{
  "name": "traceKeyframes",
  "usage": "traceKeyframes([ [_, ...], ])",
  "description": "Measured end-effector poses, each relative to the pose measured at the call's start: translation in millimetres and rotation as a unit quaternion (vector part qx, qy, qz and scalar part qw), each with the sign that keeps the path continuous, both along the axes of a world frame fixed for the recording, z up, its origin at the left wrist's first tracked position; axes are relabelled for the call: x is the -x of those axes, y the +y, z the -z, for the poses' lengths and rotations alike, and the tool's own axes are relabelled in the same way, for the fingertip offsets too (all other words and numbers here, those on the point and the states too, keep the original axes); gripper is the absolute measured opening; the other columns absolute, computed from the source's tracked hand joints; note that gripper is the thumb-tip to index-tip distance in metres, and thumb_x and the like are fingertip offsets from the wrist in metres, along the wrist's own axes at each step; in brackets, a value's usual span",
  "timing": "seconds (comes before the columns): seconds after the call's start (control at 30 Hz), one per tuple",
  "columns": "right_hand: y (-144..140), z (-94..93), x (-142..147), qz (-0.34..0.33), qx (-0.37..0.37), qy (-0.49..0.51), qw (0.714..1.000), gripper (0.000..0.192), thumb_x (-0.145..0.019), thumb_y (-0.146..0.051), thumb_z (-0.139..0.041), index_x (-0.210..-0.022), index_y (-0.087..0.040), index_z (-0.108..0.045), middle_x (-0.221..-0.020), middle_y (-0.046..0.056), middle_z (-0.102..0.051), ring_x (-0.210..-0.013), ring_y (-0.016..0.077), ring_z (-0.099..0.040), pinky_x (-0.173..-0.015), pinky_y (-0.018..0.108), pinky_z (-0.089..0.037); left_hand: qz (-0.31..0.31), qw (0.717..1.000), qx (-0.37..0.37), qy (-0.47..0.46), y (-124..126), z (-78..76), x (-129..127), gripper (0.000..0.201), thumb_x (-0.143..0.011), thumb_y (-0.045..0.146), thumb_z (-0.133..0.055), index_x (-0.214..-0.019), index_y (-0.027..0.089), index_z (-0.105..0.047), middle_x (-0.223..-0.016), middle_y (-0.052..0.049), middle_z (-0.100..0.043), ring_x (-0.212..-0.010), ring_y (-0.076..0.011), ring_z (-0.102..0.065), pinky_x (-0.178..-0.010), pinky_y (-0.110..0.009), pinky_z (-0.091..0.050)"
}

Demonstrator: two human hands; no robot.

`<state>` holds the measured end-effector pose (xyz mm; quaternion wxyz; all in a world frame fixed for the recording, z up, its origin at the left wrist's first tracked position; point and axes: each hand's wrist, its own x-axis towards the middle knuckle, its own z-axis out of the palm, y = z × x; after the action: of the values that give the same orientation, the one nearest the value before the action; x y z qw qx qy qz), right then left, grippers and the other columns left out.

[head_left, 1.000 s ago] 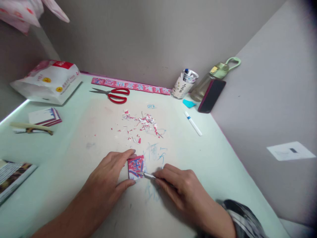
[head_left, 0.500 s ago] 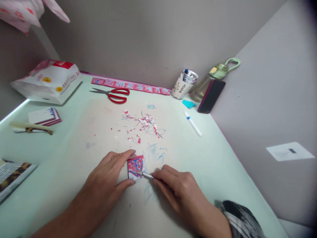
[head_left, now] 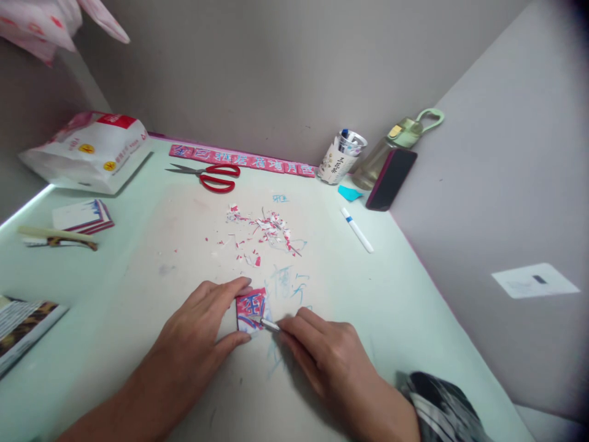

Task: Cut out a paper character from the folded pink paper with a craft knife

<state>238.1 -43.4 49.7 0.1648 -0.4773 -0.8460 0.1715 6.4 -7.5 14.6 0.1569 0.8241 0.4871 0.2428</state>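
- Left hand point(head_left: 207, 319) grasps a red tile point(head_left: 251, 304) between thumb and fingers.
- Right hand point(head_left: 326, 350) grips a slim knife point(head_left: 270, 325), tip at the tile.
- Scraps point(head_left: 274, 226) lie farther off.

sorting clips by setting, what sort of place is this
Likely a desk used for handicraft: a knife-like tool in the right hand, red and white scraps, and red-handled scissors.

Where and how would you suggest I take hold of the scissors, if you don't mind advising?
Probably by the red handles, from the near right side: the scissors lie flat with their slightly open blades pointing left, away from that grip.
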Motion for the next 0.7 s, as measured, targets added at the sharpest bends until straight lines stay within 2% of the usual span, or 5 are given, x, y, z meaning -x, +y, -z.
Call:
traceKeyframes([
  [0.13, 1, -1.7, 0, 0.006, 0.018, 0.02, 1.0, 0.029, -0.109, -0.023, -0.039, -0.103, -0.017, -0.067, -0.08, 0.003, -0.064, -0.063, 0.0154, -0.059, -0.058, 0.028, -0.039, -0.003, 1.0, 0.021, -0.014, -1, 2.8, 1, 0.063, -0.085, 0.021, -0.071, -0.139, 0.033, -0.042, -0.121, 0.001, -0.068, -0.111, -0.0203, -0.068, -0.092, -0.033, -0.058],
  [0.3, 4, -0.2, -2, 0.08, 0.156, 0.153, 0.973, 0.018, -0.103, -0.023, -0.053, -0.098, -0.02, -0.069, -0.086, 0.002, -0.071, -0.073, 0.0138, -0.064, -0.067, 0.024, -0.046, -0.018, 0.998, 0.045, -0.026, 0, 1.5, 1, 0.062, -0.084, 0.022, -0.071, -0.139, 0.033, -0.045, -0.12, 0.0, -0.069, -0.112, -0.0224, -0.068, -0.092, -0.036, -0.059],
  [0.37, 7, 0.3, -4, 0.112, 0.172, 0.185, 0.961, 0.018, -0.101, -0.025, -0.053, -0.097, -0.02, -0.07, -0.085, 0.002, -0.072, -0.073, 0.0139, -0.063, -0.068, 0.024, -0.046, -0.021, 0.998, 0.058, -0.03, 0, -1.3, 0, 0.059, -0.084, 0.023, -0.07, -0.138, 0.033, -0.047, -0.12, 0.0, -0.07, -0.112, -0.0225, -0.069, -0.09, -0.036, -0.059],
  [0.5, 16, -2.5, -8, 0.175, 0.17, 0.232, 0.942, 0.022, -0.098, -0.029, -0.053, -0.092, -0.017, -0.069, -0.074, 0.001, -0.065, -0.066, 0.0137, -0.055, -0.062, 0.025, -0.043, -0.027, 0.997, 0.071, -0.03, 1, -2.4, -1, 0.059, -0.083, 0.023, -0.071, -0.136, 0.032, -0.048, -0.12, 0.0, -0.071, -0.112, -0.0229, -0.069, -0.089, -0.036, -0.06],
  [0.7, 20, -4.6, -6, 0.191, 0.212, 0.284, 0.915, 0.025, -0.096, -0.037, -0.054, -0.089, -0.017, -0.067, -0.065, -0.002, -0.052, -0.06, 0.0125, -0.044, -0.055, 0.024, -0.036, -0.028, 0.998, 0.055, -0.016, -3, 5.5, -3, 0.061, -0.087, 0.027, -0.066, -0.142, 0.034, -0.04, -0.123, -0.002, -0.067, -0.114, -0.0243, -0.066, -0.091, -0.039, -0.058],
])
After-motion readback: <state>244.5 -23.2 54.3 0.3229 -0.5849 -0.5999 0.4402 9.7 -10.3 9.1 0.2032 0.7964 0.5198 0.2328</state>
